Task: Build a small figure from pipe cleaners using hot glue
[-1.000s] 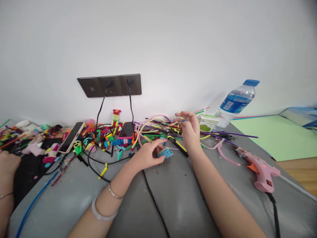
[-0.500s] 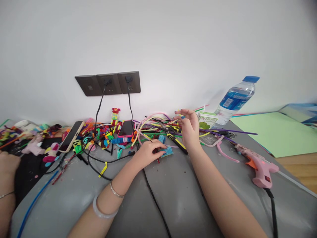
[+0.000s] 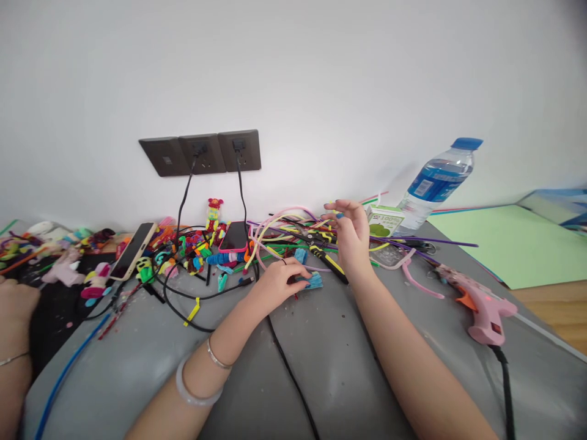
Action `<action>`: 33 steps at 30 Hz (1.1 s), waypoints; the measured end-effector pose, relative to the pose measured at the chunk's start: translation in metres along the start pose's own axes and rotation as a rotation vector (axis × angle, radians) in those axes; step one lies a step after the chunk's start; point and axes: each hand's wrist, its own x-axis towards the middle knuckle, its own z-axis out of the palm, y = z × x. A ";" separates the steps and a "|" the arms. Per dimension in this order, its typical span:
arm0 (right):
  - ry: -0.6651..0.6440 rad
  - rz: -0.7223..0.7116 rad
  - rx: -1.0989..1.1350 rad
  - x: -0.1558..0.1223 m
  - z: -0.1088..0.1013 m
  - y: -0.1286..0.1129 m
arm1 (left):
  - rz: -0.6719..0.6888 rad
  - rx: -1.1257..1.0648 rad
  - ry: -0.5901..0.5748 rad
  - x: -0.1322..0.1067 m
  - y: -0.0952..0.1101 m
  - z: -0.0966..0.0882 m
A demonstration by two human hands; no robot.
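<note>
My left hand (image 3: 279,285) rests low over the table, thumb and fingers closed on a flat blue piece of pipe-cleaner work (image 3: 314,280). Another bit of the blue fuzzy piece shows just behind its knuckles. My right hand (image 3: 353,238) is raised to the right of it, fingers bent and apart. A small blue spot shows at a finger of that hand; I cannot make out whether it is a ring. Beside my right wrist lie pliers with yellow and black handles (image 3: 328,263). Loose pipe cleaners (image 3: 263,235) are heaped behind both hands.
A pink glue gun (image 3: 488,315) lies at the right, near a tilted water bottle (image 3: 440,183) and green paper (image 3: 486,244). Black cables (image 3: 287,366) cross the table. Phones (image 3: 132,250) and small pipe-cleaner figures (image 3: 213,214) stand at left, near another person's hand (image 3: 16,311).
My left hand and the blue piece have shifted very slightly to the right. My right hand stays almost where it was.
</note>
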 end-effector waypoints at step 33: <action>0.032 0.023 0.083 0.002 -0.003 0.004 | -0.293 -0.232 0.035 0.002 -0.002 -0.009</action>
